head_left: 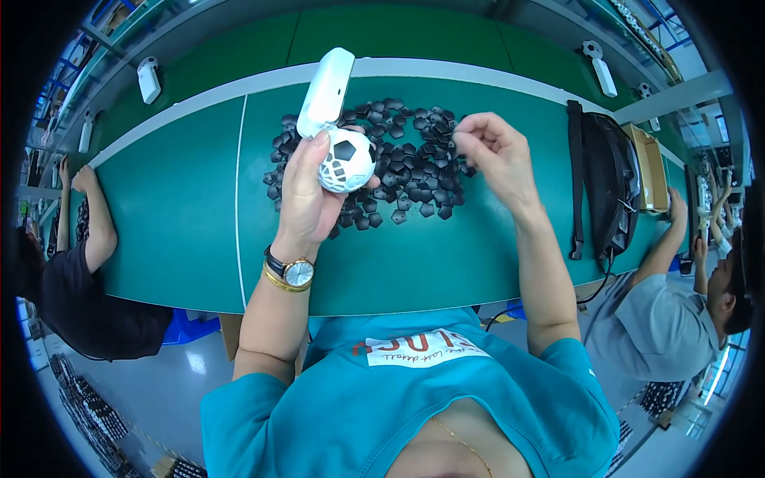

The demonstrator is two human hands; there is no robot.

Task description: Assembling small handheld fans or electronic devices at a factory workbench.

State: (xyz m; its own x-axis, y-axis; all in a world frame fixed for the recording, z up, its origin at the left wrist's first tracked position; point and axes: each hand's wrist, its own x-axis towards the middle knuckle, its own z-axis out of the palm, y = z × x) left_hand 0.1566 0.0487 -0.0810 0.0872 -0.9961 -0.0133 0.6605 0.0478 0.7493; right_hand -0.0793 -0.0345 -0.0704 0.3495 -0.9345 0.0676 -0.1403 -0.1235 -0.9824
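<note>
My left hand (304,187) is wrapped round a white handheld device with a soccer-ball head (360,166), its long white handle (325,94) slanting up and away. One black pentagon shows on the ball, with a slotted grille below it. A spread of loose black pentagon pieces (414,175) lies on the green table behind and beside the ball. At the right edge of these pieces, my right hand (500,155) is raised with thumb and index finger pinched together. Whatever is between those fingertips is too small to make out.
A black backpack (610,179) lies on the table at the right, beside an open cardboard box (649,167). More white ball-headed devices (599,68) stand past the pale strip (430,68). Co-workers sit at left (96,299) and right (669,319).
</note>
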